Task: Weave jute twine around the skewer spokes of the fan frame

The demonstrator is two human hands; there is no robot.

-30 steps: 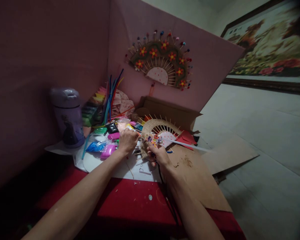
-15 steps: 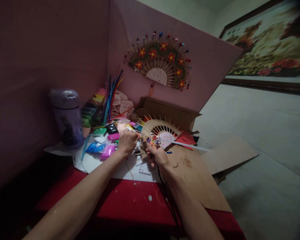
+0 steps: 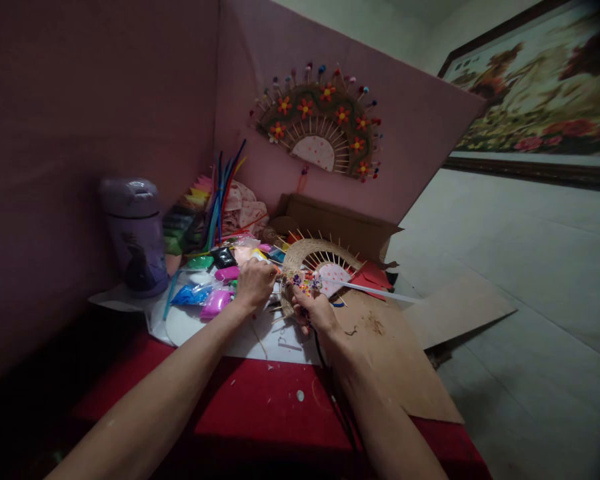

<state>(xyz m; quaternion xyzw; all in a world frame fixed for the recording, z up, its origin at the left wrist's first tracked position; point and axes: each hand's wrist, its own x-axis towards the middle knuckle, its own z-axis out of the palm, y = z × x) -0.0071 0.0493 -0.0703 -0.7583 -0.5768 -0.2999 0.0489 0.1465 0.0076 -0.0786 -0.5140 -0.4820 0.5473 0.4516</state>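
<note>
A half-round fan [image 3: 316,261] of woven twine and wooden sticks, with a dotted pink centre, lies on the table in front of me. My left hand [image 3: 254,283] is curled shut at the fan's left rim and pinches something small there that I cannot make out. My right hand [image 3: 316,309] is closed near the fan's lower edge, gripping a bunch of small coloured flower pieces [image 3: 303,283]. A thin white stick [image 3: 375,291] points right from the fan's centre.
A purple lidded jug [image 3: 136,235] stands at the left. Bags of coloured clay [image 3: 211,293], pipe cleaners [image 3: 222,193] and an open cardboard box [image 3: 341,225] crowd behind the fan. A finished decorated fan [image 3: 323,124] hangs on the pink board. Brown cardboard [image 3: 398,353] covers the red table's right.
Both hands stay at the fan; my right hand has shifted very slightly up and left with the flower pieces.
</note>
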